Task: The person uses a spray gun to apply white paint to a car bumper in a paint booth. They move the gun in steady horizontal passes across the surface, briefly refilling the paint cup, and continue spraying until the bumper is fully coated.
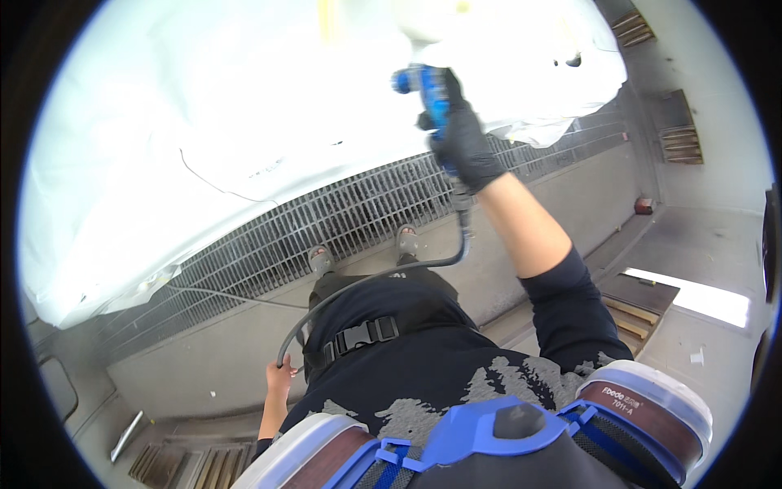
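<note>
A blue spray gun (434, 99) is in my right hand (466, 147), which wears a black glove and is closed around its grip. The gun is held out over a large form covered in white sheeting (179, 106). A pale cup-like part above the gun is washed out by glare. From the foot of the grip a dark hose (366, 279) runs down and curves across my waist to the left. Low at my left side, my bare left hand (281, 376) is closed on that hose. Some of its fingers are hard to make out.
A metal floor grating (342, 208) runs along the sheeting's lower edge, by my feet. Another thin hose (236, 297) lies across the floor at left. Slatted wooden panels (631, 322) are at right. A respirator with two filters (509, 424) fills the bottom.
</note>
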`<state>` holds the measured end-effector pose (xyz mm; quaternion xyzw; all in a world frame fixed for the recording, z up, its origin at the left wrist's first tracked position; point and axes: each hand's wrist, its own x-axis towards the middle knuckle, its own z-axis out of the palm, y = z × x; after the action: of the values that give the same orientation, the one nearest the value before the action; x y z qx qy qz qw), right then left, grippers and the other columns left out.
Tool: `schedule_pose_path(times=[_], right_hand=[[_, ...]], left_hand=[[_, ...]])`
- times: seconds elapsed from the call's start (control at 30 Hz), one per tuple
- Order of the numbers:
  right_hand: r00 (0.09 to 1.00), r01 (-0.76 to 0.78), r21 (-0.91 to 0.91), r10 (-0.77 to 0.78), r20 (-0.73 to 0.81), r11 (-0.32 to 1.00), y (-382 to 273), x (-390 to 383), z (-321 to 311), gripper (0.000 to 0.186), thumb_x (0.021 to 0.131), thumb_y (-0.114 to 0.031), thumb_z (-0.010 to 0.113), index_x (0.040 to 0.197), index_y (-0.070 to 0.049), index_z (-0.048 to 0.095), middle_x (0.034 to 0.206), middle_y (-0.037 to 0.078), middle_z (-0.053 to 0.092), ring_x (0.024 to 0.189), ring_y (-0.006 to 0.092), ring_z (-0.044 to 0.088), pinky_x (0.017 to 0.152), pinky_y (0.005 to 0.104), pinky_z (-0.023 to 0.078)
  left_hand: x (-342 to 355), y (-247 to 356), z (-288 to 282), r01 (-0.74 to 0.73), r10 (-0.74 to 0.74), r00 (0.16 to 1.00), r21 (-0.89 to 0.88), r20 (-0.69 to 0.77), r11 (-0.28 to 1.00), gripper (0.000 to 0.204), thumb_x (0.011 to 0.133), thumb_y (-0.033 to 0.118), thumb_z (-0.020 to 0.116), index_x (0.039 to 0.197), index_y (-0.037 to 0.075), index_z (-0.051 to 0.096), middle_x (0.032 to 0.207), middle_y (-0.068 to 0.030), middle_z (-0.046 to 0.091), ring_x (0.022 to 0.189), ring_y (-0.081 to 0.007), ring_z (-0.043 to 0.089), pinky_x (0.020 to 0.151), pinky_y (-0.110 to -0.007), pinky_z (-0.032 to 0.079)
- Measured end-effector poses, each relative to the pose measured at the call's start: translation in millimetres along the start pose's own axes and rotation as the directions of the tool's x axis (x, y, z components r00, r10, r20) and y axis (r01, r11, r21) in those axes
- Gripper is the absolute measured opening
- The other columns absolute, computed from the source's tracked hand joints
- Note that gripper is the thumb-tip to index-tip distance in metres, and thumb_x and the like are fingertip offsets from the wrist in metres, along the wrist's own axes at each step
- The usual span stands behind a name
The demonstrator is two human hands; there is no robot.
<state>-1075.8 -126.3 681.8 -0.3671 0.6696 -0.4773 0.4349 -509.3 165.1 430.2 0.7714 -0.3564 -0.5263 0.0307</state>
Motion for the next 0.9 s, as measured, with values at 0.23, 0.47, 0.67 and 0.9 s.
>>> schedule_pose_path(times=[0.23, 0.47, 0.67, 0.9], right_hand=[[0.773, -0.158, 0.280, -0.057, 0.631, 0.947, 15.6, 23.1, 40.0, 0.091, 0.095, -0.083, 0.040, 0.128, -0.003, 0.066, 0.066, 0.001, 0.049, 0.049, 0.0048, 0.037, 0.049, 0.0241, 0.043], [0.946, 0.075, 0.106, -0.105, 0.306, 0.992, 43.1, 41.9, -86.5, 0.051, 0.103, -0.048, 0.046, 0.129, -0.005, 0.053, 0.082, 0.008, 0.059, 0.055, 0.0110, 0.048, 0.051, 0.0288, 0.047], [0.989, -0.146, 0.271, 0.140, 0.039, 0.952, 35.1, 52.0, -176.6, 0.076, 0.093, -0.083, 0.045, 0.111, -0.010, 0.057, 0.077, 0.005, 0.059, 0.045, 0.0067, 0.038, 0.040, 0.0244, 0.031], [0.962, -0.123, 0.339, 0.197, -0.192, 0.933, 49.1, 65.1, -265.6, 0.069, 0.094, -0.080, 0.045, 0.105, -0.014, 0.060, 0.074, 0.004, 0.061, 0.042, 0.0077, 0.037, 0.038, 0.0227, 0.026]], left_hand=[[-64.5, -32.8, 54.6, 0.085, -0.088, 0.981, -0.027, -0.170, 0.996, 0.030, 0.101, 0.019, 0.065, 0.082, -0.004, 0.067, 0.066, -0.0099, 0.068, 0.056, -0.0136, 0.061, 0.052, -0.030, 0.047], [-79.0, -30.9, 174.1, 0.030, -0.056, 0.990, -0.193, -0.128, 0.981, 0.026, 0.100, 0.018, 0.067, 0.083, -0.002, 0.069, 0.065, -0.0055, 0.066, 0.056, -0.0123, 0.058, 0.051, -0.030, 0.044], [-55.8, 7.0, 221.5, 0.088, -0.096, 0.995, -0.172, -0.038, 0.981, 0.030, 0.098, 0.021, 0.070, 0.080, -0.002, 0.069, 0.060, -0.0057, 0.064, 0.055, -0.0115, 0.058, 0.050, -0.032, 0.043], [-51.7, 100.3, 217.2, -0.120, 0.121, 0.993, 0.087, -0.010, 0.989, 0.031, 0.097, 0.022, 0.072, 0.075, 0.001, 0.065, 0.059, -0.0004, 0.057, 0.052, -0.0091, 0.050, 0.049, -0.031, 0.038]])
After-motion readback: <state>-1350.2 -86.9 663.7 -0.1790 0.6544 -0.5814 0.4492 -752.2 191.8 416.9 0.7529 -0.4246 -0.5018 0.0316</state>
